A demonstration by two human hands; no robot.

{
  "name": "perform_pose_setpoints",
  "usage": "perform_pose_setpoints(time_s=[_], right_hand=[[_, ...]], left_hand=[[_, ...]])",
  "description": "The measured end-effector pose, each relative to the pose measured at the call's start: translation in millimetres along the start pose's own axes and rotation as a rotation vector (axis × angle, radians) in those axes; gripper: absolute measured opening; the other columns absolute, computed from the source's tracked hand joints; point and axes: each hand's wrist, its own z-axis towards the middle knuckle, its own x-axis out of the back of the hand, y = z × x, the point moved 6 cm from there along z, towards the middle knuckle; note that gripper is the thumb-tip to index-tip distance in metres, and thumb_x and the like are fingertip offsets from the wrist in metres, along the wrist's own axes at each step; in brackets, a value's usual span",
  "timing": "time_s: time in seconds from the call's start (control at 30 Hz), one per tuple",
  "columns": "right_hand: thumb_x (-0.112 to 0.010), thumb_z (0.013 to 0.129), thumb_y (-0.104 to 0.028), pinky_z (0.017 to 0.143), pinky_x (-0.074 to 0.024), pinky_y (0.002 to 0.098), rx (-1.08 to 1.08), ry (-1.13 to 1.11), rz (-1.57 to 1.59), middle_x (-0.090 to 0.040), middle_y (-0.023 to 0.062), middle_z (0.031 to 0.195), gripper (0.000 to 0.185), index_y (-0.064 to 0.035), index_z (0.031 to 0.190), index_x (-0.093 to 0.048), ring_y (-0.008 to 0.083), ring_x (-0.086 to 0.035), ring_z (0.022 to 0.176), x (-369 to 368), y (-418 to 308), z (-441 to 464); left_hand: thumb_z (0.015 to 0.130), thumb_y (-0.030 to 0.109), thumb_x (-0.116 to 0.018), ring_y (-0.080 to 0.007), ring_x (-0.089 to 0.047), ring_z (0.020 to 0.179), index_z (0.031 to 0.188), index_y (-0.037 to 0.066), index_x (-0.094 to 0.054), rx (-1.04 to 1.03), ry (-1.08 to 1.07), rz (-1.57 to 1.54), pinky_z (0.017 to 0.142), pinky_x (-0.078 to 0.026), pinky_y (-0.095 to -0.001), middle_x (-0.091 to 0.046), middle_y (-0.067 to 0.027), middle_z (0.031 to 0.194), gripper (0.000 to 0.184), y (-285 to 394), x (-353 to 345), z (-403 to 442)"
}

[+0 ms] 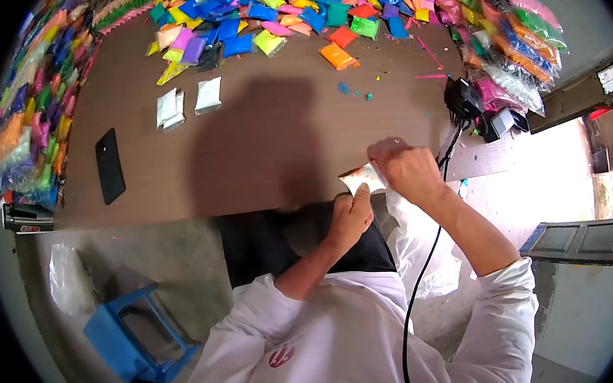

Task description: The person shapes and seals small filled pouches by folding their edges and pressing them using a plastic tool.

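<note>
One white packet (357,179) in hand, that's what I have mid-feed, held up by the near edge of the surface (265,167). Left hand (351,220): grip pinching the packet, thumb pressed on its lower side. Right hand (410,172): fingers bent at the packet's right end, fingertips partly hidden, so I can't tell if that grip is closed on it. Reddish-brown marks along the packet's upper edge.

Outward: I count three more white packets on the surface, two overlapping (170,110) and one just beside them (209,96). One black phone (110,167), left side. Two pink sticks (429,76) far right, near black devices (465,99) with a cable (405,343) running down past the right arm. A few blue and green crumbs (343,88) mid-surface. Far edge: heap of coloured packets (268,41), too many for me to count; one orange packet (337,57) lies at its near side. Bagged packets stack left (32,112) and right (527,36), uncountable. Floor: one blue stool (114,331), one clear plastic bag (71,281).
</note>
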Motion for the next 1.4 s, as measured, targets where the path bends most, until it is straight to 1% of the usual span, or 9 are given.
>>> perform_pose_setpoints(time_s=[0.1, 0.23, 0.43, 0.5, 0.57, 0.83, 1.03, 1.23, 1.4], right_hand=[[-0.056, 0.084, -0.021, 0.053, -0.0495, 0.039, -0.106, -0.009, -0.018, -0.062, 0.0084, 0.071, 0.011, -0.0108, 0.087, -0.061, 0.0251, -0.063, 0.067, 0.6, 15.0, -1.3], [-0.06, 0.077, -0.015, 0.056, -0.0509, 0.0387, 0.156, 0.1, 0.118, -0.062, 0.008, 0.07, 0.015, -0.0094, 0.091, -0.064, 0.0285, -0.062, 0.069, 7.9, -29.4, -13.2], [-0.061, 0.081, -0.013, 0.055, -0.0488, 0.0379, -0.002, 0.001, 0.102, -0.058, 0.0067, 0.07, 0.01, -0.0073, 0.089, -0.064, 0.0268, -0.06, 0.066, 12.9, 2.1, -2.2], [-0.063, 0.08, -0.013, 0.056, -0.0484, 0.0372, 0.167, 0.208, 0.321, -0.056, 0.0063, 0.068, 0.011, -0.0068, 0.09, -0.064, 0.0266, -0.059, 0.064, 37.9, -20.4, -5.5], [-0.065, 0.08, -0.012, 0.055, -0.0483, 0.0371, 0.196, 0.154, 0.284, -0.058, 0.0059, 0.071, 0.012, -0.0073, 0.091, -0.065, 0.0255, -0.059, 0.065, 37.6, -25.6, -5.8], [-0.059, 0.072, -0.008, 0.074, -0.0511, 0.0326, 0.264, 0.117, 0.138, -0.063, 0.0056, 0.09, 0.026, -0.0064, 0.099, -0.061, 0.0225, -0.061, 0.088, 10.3, -30.2, -6.5], [-0.059, 0.073, -0.01, 0.073, -0.0511, 0.0321, 0.205, -0.063, 0.06, -0.063, 0.005, 0.088, 0.02, -0.0066, 0.093, -0.059, 0.022, -0.061, 0.087, 3.6, -32.4, 9.5], [-0.063, 0.072, -0.01, 0.065, -0.0514, 0.034, 0.254, 0.137, 0.238, -0.064, 0.0035, 0.084, 0.028, -0.0078, 0.1, -0.063, 0.0209, -0.062, 0.077, 15.9, -27.1, -7.4], [-0.063, 0.071, -0.008, 0.065, -0.0518, 0.0336, 0.289, 0.016, 0.139, -0.063, 0.0046, 0.084, 0.026, -0.0062, 0.097, -0.064, 0.0214, -0.062, 0.08, 13.5, -34.0, -6.5]], left_hand=[[0.1, 0.036, -0.038, -0.0101, -0.037, 0.036, 0.045, 0.008, -0.038, 0.039, 0.006, -0.069, 0.038, -0.029, -0.0279, -0.039, -0.0001, 0.041, 0.061, -8.4, 1.6, -1.4], [0.1, 0.035, -0.038, -0.0102, -0.037, 0.037, 0.046, 0.008, -0.038, 0.025, 0.016, -0.036, 0.038, -0.029, -0.0276, -0.039, 0.0004, 0.042, 0.06, -10.5, 1.5, -5.3], [0.1, 0.035, -0.039, -0.0101, -0.037, 0.037, 0.047, 0.009, -0.038, 0.008, 0.042, -0.031, 0.039, -0.03, -0.0273, -0.039, 0.0002, 0.042, 0.059, 0.2, 3.5, -6.0], [0.1, 0.035, -0.039, -0.0101, -0.037, 0.037, 0.047, 0.009, -0.039, 0.009, 0.039, -0.001, 0.039, -0.03, -0.0273, -0.039, 0.0001, 0.042, 0.059, -8.5, 2.6, -8.8], [0.099, 0.035, -0.04, -0.0104, -0.038, 0.036, 0.046, 0.008, -0.04, 0.009, 0.013, -0.06, 0.038, -0.03, -0.0276, -0.04, -0.0003, 0.041, 0.059, -10.7, 1.9, -6.6], [0.097, 0.039, -0.038, -0.0131, -0.037, 0.037, 0.046, 0.008, -0.04, 0.061, -0.033, -0.035, 0.038, -0.03, -0.0277, -0.041, -0.0032, 0.043, 0.06, -11.0, 6.8, -5.8], [0.097, 0.039, -0.037, -0.0133, -0.037, 0.037, 0.046, 0.008, -0.041, 0.093, -0.023, -0.015, 0.039, -0.03, -0.0279, -0.041, -0.0035, 0.043, 0.06, -5.0, 5.8, -7.6], [0.097, 0.039, -0.038, -0.014, -0.037, 0.036, 0.046, 0.007, -0.043, 0.051, -0.037, 0.017, 0.038, -0.031, -0.0286, -0.041, -0.0043, 0.042, 0.061, -6.4, 10.2, -8.8], [0.097, 0.039, -0.037, -0.0142, -0.037, 0.035, 0.046, 0.006, -0.042, 0.055, -0.054, -0.012, 0.037, -0.031, -0.0289, -0.04, -0.0036, 0.041, 0.062, -4.5, 5.4, -6.0]])
